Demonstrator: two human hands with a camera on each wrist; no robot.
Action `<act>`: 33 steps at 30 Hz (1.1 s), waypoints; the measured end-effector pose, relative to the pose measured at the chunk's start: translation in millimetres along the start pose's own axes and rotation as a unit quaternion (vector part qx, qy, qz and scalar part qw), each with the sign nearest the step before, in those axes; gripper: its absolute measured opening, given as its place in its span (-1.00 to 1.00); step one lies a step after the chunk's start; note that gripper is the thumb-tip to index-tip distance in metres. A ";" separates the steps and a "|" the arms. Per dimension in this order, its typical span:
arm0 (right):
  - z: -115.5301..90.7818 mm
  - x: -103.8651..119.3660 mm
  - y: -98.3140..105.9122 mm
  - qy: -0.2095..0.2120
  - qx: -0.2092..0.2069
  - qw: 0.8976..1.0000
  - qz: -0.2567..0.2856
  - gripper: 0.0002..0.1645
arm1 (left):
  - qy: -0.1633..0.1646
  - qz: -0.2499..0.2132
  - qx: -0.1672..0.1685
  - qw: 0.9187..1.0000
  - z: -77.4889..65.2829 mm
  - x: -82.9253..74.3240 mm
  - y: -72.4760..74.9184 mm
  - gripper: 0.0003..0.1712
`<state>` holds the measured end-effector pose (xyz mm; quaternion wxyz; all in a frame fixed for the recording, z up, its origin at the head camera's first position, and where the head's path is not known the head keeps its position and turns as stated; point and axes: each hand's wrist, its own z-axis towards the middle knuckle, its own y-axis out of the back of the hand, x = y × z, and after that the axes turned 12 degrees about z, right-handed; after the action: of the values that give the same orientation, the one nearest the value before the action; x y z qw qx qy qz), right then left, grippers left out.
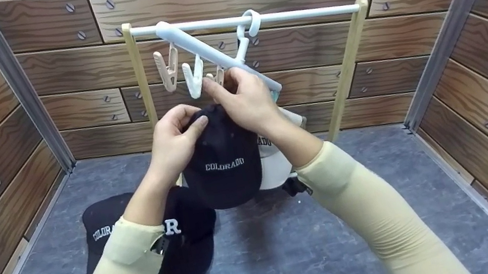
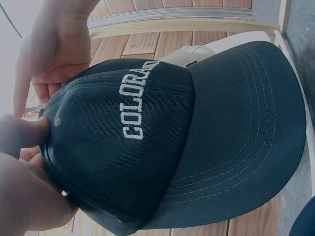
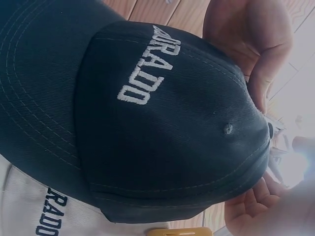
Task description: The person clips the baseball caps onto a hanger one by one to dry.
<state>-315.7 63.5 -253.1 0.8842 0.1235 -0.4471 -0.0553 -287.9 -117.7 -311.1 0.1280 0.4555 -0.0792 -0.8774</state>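
My left hand (image 1: 173,142) pinches the crown of a dark baseball cap (image 1: 224,164) lettered COLORADO, its thumb lying on the front near the top. The cap hangs brim down. Just above its top, my right hand (image 1: 248,101) pinches a beige clip (image 1: 219,75), mostly hidden by the fingers. That clip is on a white hanger (image 1: 214,54), which slants down to the right. A white clip (image 1: 194,78) and another beige clip (image 1: 169,70) hang to its left. In the right wrist view, the dark cap (image 3: 167,123) covers the clip.
The hanger hooks over the white bar (image 1: 302,12) of a rack with wooden posts (image 1: 348,73). A white cap (image 1: 274,167) hangs behind the dark one. Dark caps (image 1: 194,251) lie on the grey floor at left, partly under my left forearm. Wood-patterned walls (image 1: 480,80) enclose the space.
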 end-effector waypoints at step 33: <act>0.4 0.8 12.3 0.083 -0.019 0.995 -0.055 -0.43 | -0.005 -0.006 0.001 1.000 0.1 1.2 -2.2 -0.95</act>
<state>-315.7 75.2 -248.9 0.9161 0.1356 -0.3633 -0.1020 -289.0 -116.0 -312.6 0.1217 0.4513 -0.0776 -0.8806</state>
